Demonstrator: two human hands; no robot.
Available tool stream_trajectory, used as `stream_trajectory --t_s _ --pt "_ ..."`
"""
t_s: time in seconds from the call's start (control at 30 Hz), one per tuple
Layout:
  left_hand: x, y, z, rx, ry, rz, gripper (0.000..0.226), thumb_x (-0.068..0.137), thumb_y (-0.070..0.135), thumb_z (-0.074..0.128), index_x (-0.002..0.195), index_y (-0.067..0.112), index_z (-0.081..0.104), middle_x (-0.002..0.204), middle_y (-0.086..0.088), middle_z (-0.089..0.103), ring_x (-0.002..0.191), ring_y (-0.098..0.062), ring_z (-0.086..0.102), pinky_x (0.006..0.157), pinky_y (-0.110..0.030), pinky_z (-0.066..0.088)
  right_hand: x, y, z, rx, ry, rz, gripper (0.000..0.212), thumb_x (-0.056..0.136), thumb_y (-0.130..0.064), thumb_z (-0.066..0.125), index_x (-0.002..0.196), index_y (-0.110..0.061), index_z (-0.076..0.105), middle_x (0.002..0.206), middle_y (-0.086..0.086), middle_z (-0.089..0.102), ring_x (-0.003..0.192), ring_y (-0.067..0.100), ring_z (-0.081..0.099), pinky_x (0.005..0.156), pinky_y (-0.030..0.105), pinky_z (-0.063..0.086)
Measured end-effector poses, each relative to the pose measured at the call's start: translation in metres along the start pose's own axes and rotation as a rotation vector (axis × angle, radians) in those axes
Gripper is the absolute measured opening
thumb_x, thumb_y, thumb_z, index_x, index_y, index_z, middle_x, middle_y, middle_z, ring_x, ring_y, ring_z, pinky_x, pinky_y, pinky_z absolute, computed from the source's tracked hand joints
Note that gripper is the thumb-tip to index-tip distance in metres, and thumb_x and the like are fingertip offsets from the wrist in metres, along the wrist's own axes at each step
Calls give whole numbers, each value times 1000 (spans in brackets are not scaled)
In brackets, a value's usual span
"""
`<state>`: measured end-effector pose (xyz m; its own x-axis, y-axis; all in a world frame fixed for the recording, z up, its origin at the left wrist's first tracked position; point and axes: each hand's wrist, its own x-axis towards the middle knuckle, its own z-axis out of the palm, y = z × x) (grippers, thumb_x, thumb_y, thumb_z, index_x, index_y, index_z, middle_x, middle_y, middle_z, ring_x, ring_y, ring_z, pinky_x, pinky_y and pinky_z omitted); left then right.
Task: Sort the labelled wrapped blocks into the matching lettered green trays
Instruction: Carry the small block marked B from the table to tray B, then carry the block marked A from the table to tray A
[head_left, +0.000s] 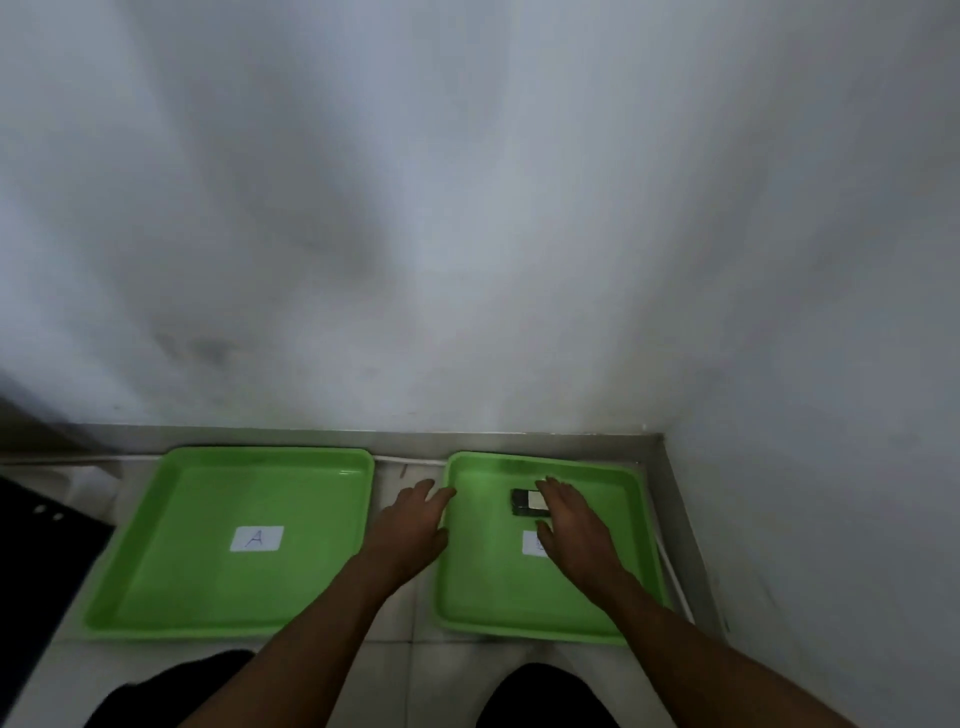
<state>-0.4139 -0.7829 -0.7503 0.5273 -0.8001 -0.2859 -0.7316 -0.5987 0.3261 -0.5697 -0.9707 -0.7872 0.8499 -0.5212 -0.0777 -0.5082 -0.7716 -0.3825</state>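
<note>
**A dim corner, tiled floor**

A smudged whitish wall (467, 208) meets a second wall (831, 415) at the right. A grey metal strip (519, 439) runs along their base. Pale floor tiles (395, 670) lie below, in dull, even light.

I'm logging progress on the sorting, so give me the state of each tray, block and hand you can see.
Tray A: flat on the floor, nothing in it but its label.
Right tray: holds one block; its label is partly hidden.
Wrapped block: lying flat inside the right tray.
Right hand: open, fingers spread over the block.
Left hand: open, resting between the trays.
</note>
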Motion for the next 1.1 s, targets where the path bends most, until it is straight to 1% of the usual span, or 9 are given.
stream_trajectory --t_s 0.1,0.17,0.27,0.37,0.53,0.77,0.87,0.97,1.1 --pt "-24 0 -31 -1 77 24 58 92 22 54 146 19 35 151 -12 36 137 -33 37 102 -46 44 -15 -40 -18 -34 84 -51 52 90 -14 59 139 -8 40 144 16 44 133 30 37 106 43 39" --pt "-37 -6 -50 11 124 50 57 92 21 54 146 20 36 151 -12 37 137 -33 37 103 -45 43 -20 -65 -30 -55 134 -88 52 91 -16 57 139 -8 39 144 16 43 133 30 38 105 43 39" --pt "-49 -17 -82 13 162 66 56 91 21 54 144 20 38 151 -11 37 136 -33 37 102 -47 45 -21 -98 -54 -79 183 -128 56 90 -16 58 141 -7 36 146 17 40 134 31 35 109 42 32" --pt "-69 -20 -128 35 166 44 56 90 21 54 144 20 38 150 -9 38 134 -32 39 101 -45 45 -24 -136 -97 -89 199 -161 55 92 -16 57 141 -7 35 148 17 37 135 31 33 112 37 23" --pt "-122 5 -248 47 162 2 54 94 24 52 145 22 35 152 -7 36 135 -30 37 99 -46 45 -45 -211 -211 -95 226 -203 51 93 -17 56 139 -6 38 146 17 40 134 30 35 110 35 24" --pt "-227 86 -445 3 190 12 53 94 23 51 145 21 36 152 -9 37 134 -30 38 98 -46 46 -99 -312 -413 -102 199 -238 53 95 -21 53 142 -7 34 149 16 36 137 27 31 111 30 17" --pt "-273 119 -518 -6 204 0 53 95 25 51 145 22 36 152 -8 37 135 -28 38 98 -46 46 -126 -356 -494 -79 205 -232 53 96 -23 51 143 -8 32 150 14 34 138 26 29 112 30 19" --pt "-316 142 -573 -14 206 -26 53 95 27 51 146 23 35 152 -6 36 135 -27 38 98 -45 47 -150 -395 -553 -56 184 -221 52 96 -25 50 143 -10 33 151 14 34 139 27 28 112 34 24" --pt "-364 153 -619 -9 213 -59 53 96 28 50 146 24 33 154 -5 34 137 -26 37 101 -45 46 -174 -440 -598 -52 147 -243 52 95 -26 50 142 -12 33 151 13 34 138 27 29 109 39 31"
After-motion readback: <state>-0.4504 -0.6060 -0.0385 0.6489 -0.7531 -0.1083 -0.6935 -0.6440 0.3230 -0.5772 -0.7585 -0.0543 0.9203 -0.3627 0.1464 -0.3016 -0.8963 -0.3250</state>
